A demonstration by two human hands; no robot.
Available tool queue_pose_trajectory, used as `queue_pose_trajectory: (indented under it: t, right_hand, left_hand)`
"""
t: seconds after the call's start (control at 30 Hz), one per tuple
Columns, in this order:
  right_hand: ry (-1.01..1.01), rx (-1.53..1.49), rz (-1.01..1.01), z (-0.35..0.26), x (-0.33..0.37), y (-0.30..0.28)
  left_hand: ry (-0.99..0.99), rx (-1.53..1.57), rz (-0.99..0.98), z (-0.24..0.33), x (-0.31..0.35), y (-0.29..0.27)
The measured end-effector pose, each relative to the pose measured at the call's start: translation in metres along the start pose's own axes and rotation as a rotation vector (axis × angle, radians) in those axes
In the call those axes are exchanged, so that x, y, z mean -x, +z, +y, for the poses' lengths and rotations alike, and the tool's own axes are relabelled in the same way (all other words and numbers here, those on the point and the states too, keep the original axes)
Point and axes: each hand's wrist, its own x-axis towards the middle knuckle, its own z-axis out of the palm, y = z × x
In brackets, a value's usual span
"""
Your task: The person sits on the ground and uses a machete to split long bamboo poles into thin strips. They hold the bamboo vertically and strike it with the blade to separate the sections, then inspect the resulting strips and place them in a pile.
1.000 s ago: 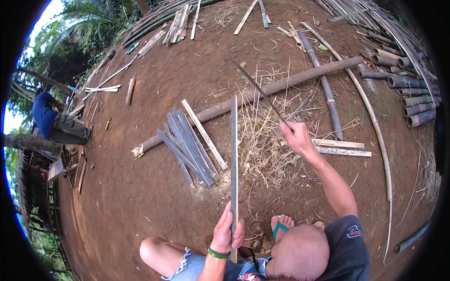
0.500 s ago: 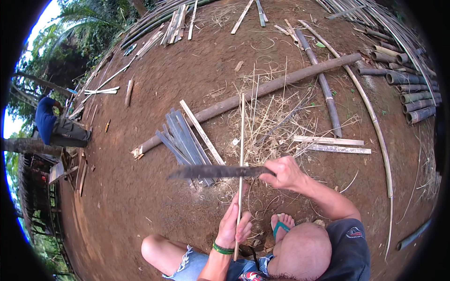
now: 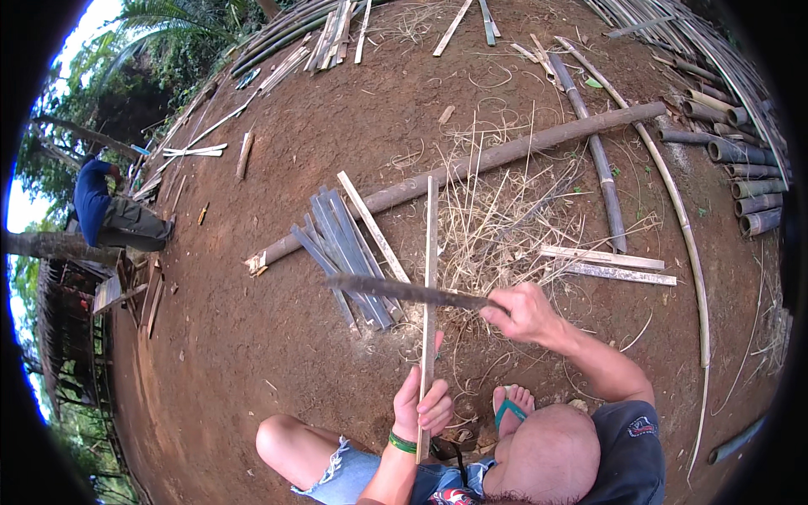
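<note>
Fingers of the left hand (image 3: 410, 411) are closed around the lower part of the pale strip (image 3: 432, 244); fingers of the right hand (image 3: 525, 313) are wrapped about the handle end of a long blade (image 3: 396, 289); to the strip's left I observe dark strips (image 3: 353, 252), bundled loosely on the earth (image 3: 227, 362); the blade spans the strip's line, contact indeterminable; to the strip's right lie tangled fibres (image 3: 497, 244), then two pale slats (image 3: 619, 273).

Pale strip (image 3: 430, 244), dark machete (image 3: 389, 289) (brownish), reddish-brown soil (image 3: 219, 362)
</note>
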Motion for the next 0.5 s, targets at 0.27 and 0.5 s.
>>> queue_pose_trajectory:
  t: [0.27, 0.5]
  right_hand:
    - [-0.094, 0.126, -0.041, -0.020, 0.003, 0.008]
    - [0.230, 0.244, 0.127, 0.094, -0.062, -0.047]
  left_hand:
    - [-0.042, -0.162, 0.183, -0.004, 0.006, 0.016]
    - [-0.121, -0.350, 0.297, -0.014, 0.043, 0.014]
